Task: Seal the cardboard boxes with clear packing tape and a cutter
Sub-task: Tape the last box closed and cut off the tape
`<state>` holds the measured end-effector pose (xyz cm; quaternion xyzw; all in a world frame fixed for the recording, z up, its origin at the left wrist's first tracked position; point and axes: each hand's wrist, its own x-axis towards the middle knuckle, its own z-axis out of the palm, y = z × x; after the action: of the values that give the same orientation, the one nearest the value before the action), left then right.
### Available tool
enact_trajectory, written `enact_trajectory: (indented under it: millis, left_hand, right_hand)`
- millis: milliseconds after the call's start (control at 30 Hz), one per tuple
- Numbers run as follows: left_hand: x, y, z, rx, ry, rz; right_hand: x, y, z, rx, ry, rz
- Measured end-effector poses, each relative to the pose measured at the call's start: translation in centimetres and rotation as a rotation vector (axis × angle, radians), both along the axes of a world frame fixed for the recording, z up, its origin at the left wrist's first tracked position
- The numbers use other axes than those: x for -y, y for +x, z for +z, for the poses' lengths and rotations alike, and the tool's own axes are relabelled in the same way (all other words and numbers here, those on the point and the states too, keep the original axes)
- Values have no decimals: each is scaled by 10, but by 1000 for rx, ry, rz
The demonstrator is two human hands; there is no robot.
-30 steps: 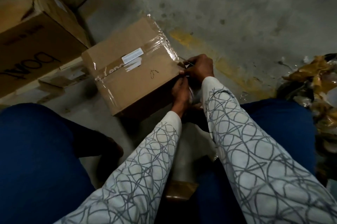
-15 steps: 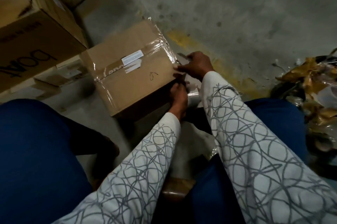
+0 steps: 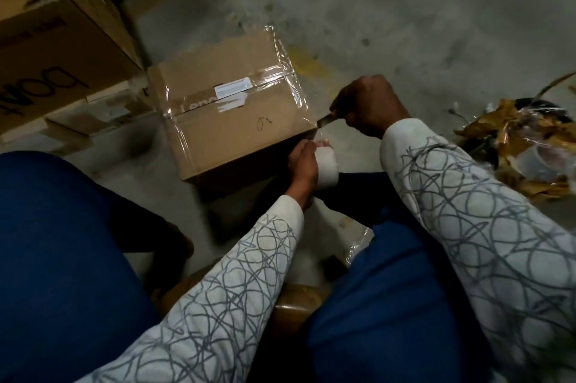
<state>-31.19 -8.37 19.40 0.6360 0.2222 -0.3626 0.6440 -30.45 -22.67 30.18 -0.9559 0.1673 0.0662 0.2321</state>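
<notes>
Taped cardboard box [image 3: 230,108] on floor [image 3: 405,24], 10 o'clock of hands; left hand [image 3: 304,164] grasps tape roll [image 3: 327,169], right hand [image 3: 371,105] clenched round cutter [image 3: 325,118] at box's 4 o'clock corner; tape looks thin, sticky, light, best held by roll's rim

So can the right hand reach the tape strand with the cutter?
Likely yes: the right hand holds the cutter, its blade at the box corner beside the tape strand; the left hand holds the roll below, nothing between.
</notes>
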Motion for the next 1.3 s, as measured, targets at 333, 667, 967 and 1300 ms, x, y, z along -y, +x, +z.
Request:
enact_trajectory:
  millis: [333, 667, 967, 1300]
  left_hand:
    - [-1, -2, 47, -57, -6, 144]
    - [-59, -9, 34, 227, 405, -528]
    - [-156, 73, 96, 673, 431, -810]
    - [-229, 116, 72, 573, 288, -358]
  right_hand:
    - [-31, 6, -25, -102, -159, 323]
    - [-32, -7, -11, -244, -247, -141]
    - [-85, 32, -5, 140, 348, -601]
    - [-131, 21, -38, 4, 122, -581]
